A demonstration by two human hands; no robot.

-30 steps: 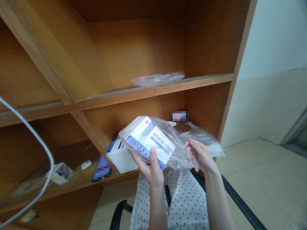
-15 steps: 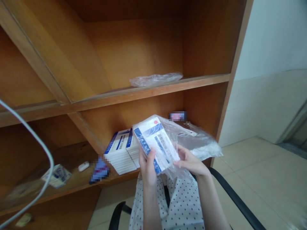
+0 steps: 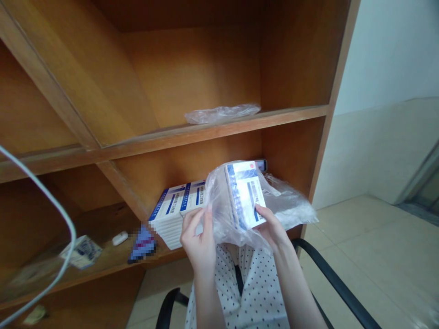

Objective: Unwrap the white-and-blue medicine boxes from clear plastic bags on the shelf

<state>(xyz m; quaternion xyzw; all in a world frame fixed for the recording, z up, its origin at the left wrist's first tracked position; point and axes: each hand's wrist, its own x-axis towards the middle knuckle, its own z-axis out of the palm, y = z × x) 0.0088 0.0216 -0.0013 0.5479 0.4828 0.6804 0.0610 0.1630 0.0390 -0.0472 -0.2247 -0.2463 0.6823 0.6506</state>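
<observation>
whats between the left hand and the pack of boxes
Head view: the clear plastic bag; the left hand pinches its film, which wraps the pack of boxes in the right hand.

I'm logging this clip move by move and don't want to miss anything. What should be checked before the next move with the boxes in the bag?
1. Right hand grips the boxes: ok, thumb on the front face.
2. Left hand holds the plastic bag: ok, fingers pinch its left side.
3. Boxes free of the bag: not ok, plastic wraps their left side and bottom.
4. Shelf stack lies flat on the lower shelf: ok.
5. Free room right of that stack: cannot tell, the bag hides it.
6. Count of boxes in hand: cannot tell.
</observation>
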